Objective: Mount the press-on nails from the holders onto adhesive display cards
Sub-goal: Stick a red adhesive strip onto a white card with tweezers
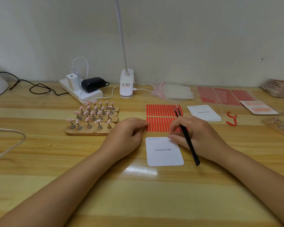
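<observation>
On the counter [56,185], the right hand [198,136] grips tweezers [185,135], fingertips touching the card's [164,152] top corner. The left hand [126,136], fingers curled, touches the red strip sheet [161,115]. Nails [92,115] stand on holders left.

Two bare forearms, no sleeves; left hand [128,131] and right hand [198,136] without rings, watch or gloves.
</observation>
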